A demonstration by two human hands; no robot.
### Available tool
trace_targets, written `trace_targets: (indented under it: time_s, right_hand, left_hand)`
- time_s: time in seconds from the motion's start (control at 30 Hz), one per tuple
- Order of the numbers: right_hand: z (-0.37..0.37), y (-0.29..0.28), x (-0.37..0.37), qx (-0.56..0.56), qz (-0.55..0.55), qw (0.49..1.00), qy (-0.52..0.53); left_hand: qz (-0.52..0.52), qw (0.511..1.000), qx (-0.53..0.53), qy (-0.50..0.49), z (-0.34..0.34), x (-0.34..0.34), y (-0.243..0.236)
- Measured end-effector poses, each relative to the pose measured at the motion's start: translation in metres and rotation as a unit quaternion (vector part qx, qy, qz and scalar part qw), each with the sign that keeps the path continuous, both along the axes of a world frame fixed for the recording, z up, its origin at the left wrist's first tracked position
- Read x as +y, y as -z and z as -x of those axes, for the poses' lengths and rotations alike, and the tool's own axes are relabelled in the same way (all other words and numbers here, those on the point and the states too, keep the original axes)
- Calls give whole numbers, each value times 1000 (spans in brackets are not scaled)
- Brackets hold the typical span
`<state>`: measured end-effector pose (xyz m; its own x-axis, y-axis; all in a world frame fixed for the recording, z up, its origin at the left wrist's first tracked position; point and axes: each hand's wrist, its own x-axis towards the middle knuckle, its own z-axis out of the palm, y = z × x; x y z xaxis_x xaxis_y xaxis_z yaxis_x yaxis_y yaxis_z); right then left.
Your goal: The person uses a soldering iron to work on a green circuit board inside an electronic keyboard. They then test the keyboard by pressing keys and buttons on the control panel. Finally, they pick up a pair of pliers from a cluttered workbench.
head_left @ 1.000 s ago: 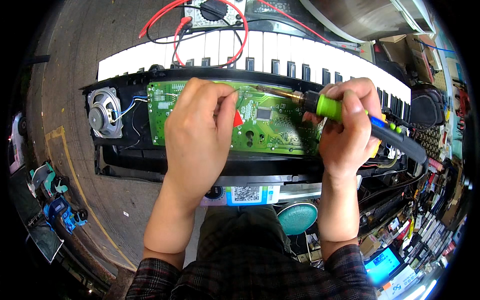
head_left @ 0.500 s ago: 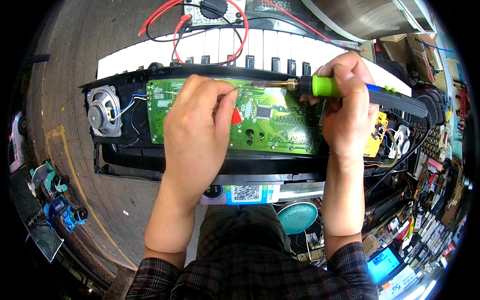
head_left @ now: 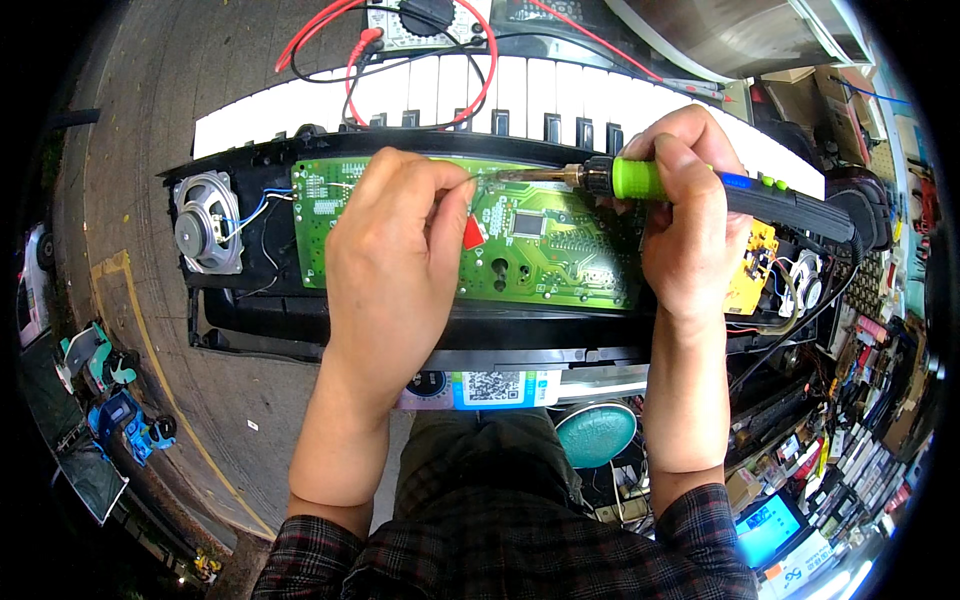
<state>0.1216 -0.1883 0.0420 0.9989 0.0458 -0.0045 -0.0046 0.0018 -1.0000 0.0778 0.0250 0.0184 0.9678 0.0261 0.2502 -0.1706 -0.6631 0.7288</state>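
My right hand (head_left: 692,190) grips a soldering iron (head_left: 638,179) with a green collar and dark handle, its metal tip pointing left over a green circuit board (head_left: 590,265). Thumb and forefinger of my left hand (head_left: 395,240) are pinched together at the board's upper middle, close to the iron's tip. Whatever sits in that pinch is too small to name. Just below the pinch, a red tag (head_left: 473,234) lies on the board beside a square chip (head_left: 528,223). The board rests in the opened black case of an electronic keyboard, whose white keys (head_left: 540,88) run behind it.
A speaker (head_left: 207,222) sits at the case's left end, wired to the board. On the right are an orange board (head_left: 755,268) and another speaker (head_left: 798,282). A multimeter (head_left: 420,25) with red and black leads lies beyond the keys. Cluttered goods fill the far right.
The soldering iron has shifted slightly left and down in my right hand, bringing its tip nearer the left fingertips. My left hand stays almost still.
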Motion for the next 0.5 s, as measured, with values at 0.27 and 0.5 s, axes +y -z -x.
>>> trace_targets:
  time_s: [0.27,0.5]
  right_hand:
    - [0,-1,0,-5,15,1000,-7]
    - [-1,-1,0,-2,8,1000,-10]
  left_hand:
    - [8,1000,12,-4,1,-1,-2]
    - [-1,1000,6,-3,0,0,-1]
